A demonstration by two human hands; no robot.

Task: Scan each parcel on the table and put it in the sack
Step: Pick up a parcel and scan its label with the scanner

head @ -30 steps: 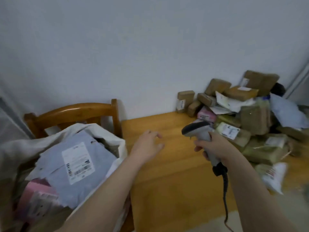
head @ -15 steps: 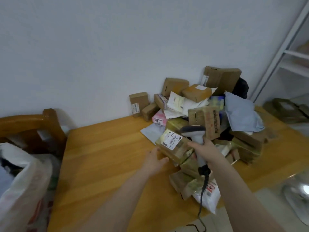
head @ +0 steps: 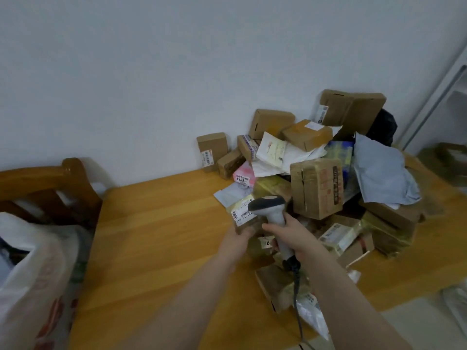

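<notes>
Big bare stretch of smooth wooden table [head: 156,238] on the left, running out to its front edge, so lots of open room there. The parcel pile [head: 316,173] crowds the back right corner against the wall: boxy brown cardboard, crinkly grey poly mailers, one pink packet. Right hand [head: 293,233] is wrapped tight round the grey scanner [head: 270,208], cable hanging down. Left hand [head: 240,236] is curled onto a small labelled parcel [head: 243,215] at the pile's near edge. White plastic sack [head: 30,281] slumps far left, beside a wooden chair [head: 50,183].
</notes>
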